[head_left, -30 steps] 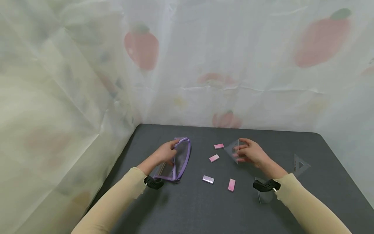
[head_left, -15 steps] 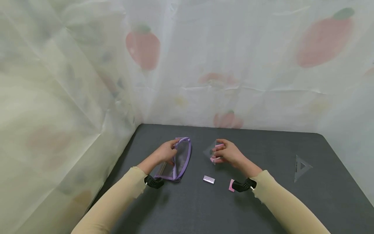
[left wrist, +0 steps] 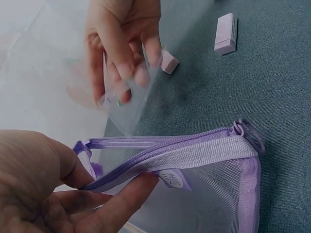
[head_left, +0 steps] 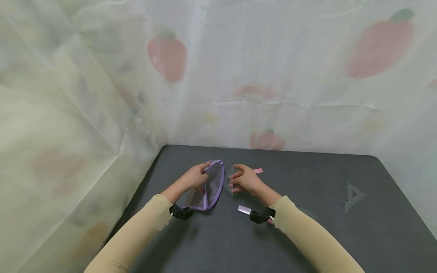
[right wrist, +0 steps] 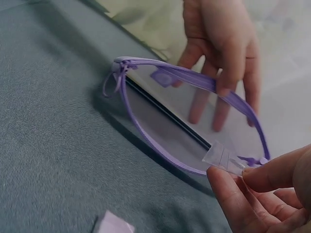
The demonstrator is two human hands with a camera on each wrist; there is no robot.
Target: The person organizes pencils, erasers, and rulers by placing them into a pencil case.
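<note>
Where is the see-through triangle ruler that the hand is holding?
The right hand pinches the clear triangle ruler right at the open mouth of the purple pencil case.

Setting: improvised tabletop recording booth, not a furnished room. Dark grey felt-covered table (head_left: 307, 242), enclosed at back and left by a translucent white sheet (head_left: 273, 76) printed with pale red strawberries, creased and hung as a backdrop. Stationery on the table: pink erasers (head_left: 258, 171), clear set square (head_left: 353, 195).

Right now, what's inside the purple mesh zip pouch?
Inside the purple mesh zip pouch lies a long flat dark-edged strip, maybe a ruler. The left hand covers the far side.
</note>
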